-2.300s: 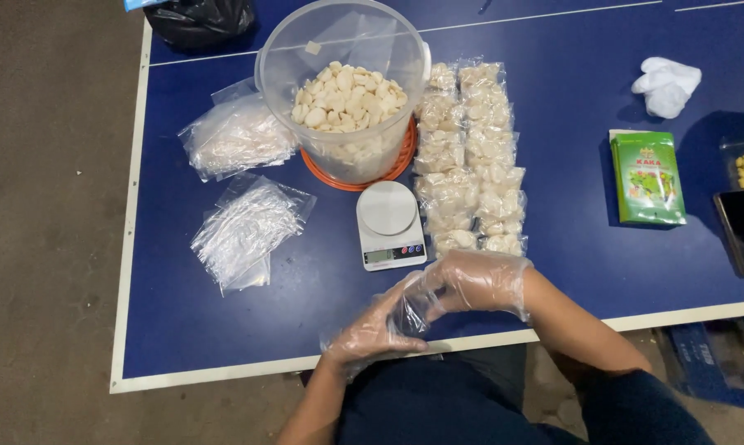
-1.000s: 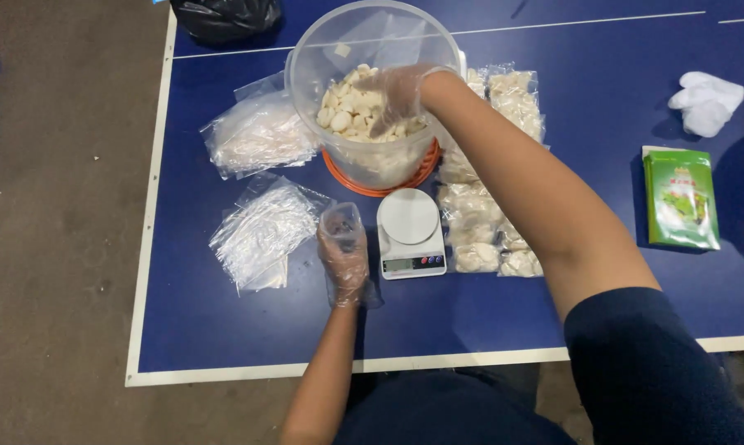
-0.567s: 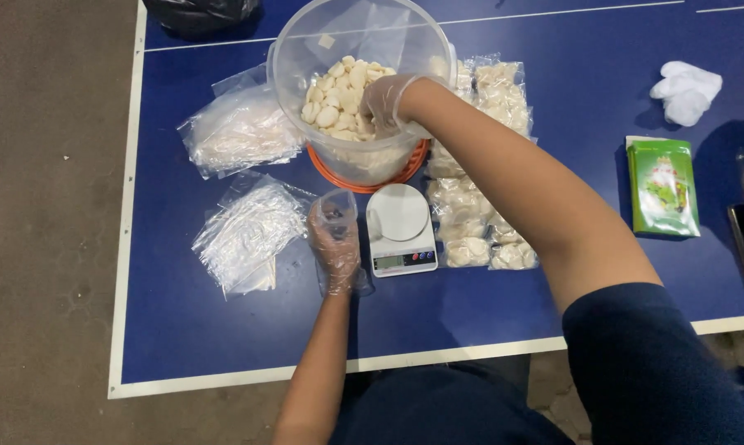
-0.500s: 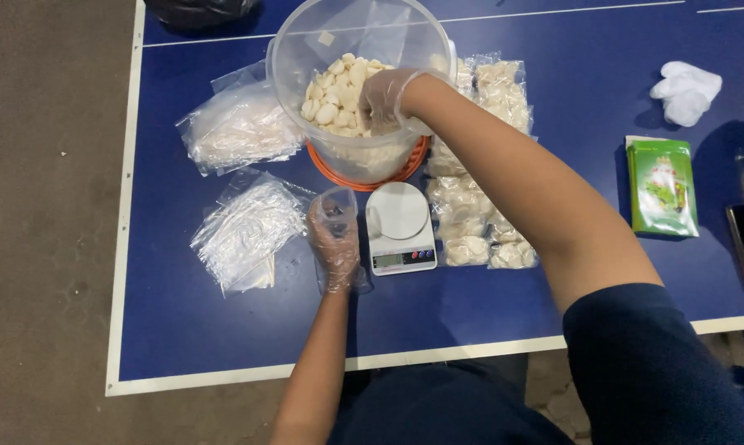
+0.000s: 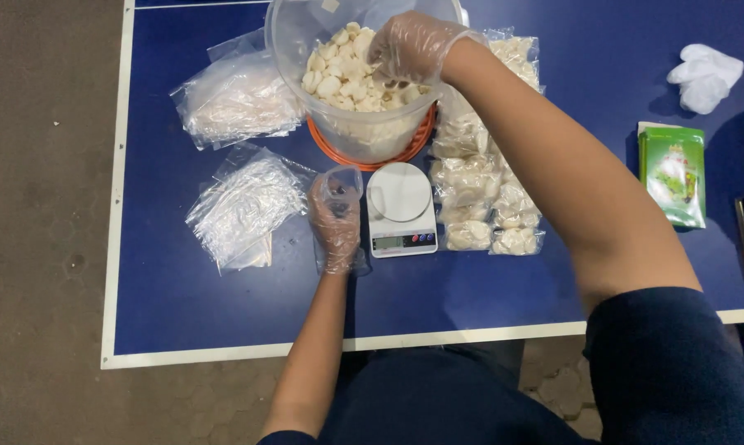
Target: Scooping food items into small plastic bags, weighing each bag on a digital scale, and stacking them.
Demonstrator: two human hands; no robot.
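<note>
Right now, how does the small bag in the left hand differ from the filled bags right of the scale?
The small bag is empty; the filled bags are packed with pale pieces. The small bag is held up with its mouth open in the left hand; the filled bags lie flat in rows on the blue table. Both are clear plastic.

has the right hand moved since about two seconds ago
Yes. The right hand was near the table edge beside the left hand; it is now across the scale, inside the tub on the pale pieces.
</note>
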